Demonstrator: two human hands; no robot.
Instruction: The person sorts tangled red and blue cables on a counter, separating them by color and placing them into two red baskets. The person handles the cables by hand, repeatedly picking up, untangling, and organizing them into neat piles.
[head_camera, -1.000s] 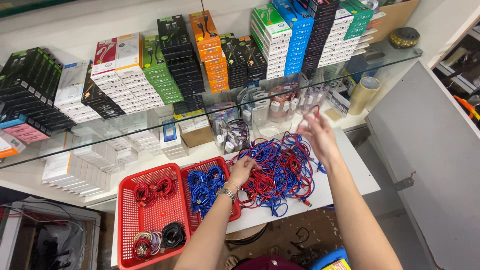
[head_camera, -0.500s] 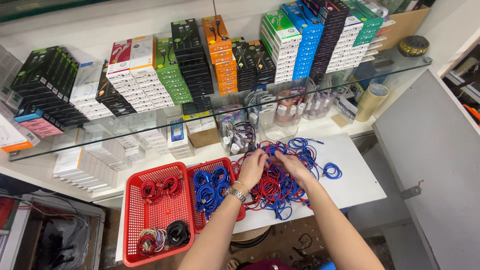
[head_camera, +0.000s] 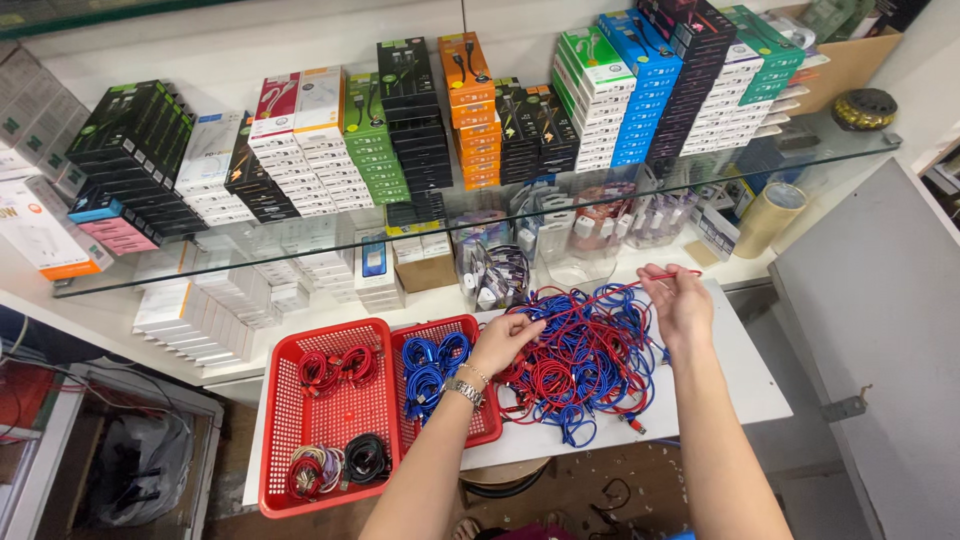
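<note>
Red cable (head_camera: 610, 293), one strand, runs taut between your two hands above the tangled heap of red and blue cables (head_camera: 585, 365) on the white table (head_camera: 740, 375). Your right hand (head_camera: 680, 300) is raised at the far side of the heap, thumb and fingertips pinched on the strand's upper end. Your left hand (head_camera: 505, 340) rests at the heap's near-left edge, fingers curled around the lower part of the same strand; how tightly they close cannot be told from this view. Just left of that hand stands a small red basket (head_camera: 480, 425) holding coiled blue cables (head_camera: 428, 365). Beside it, a larger red basket (head_camera: 285, 450) holds coiled red cables (head_camera: 335, 368) at the back and black and pale coils at the front. A glass shelf (head_camera: 300, 235) stacked with boxed goods lies beyond.

To free one strand cleanly, judge it best to keep it under light tension, let it slide through the lower fingers, and lift away from the heap so crossing loops drop off rather than tighten. Pull slowly where a blue cable crosses.
</note>
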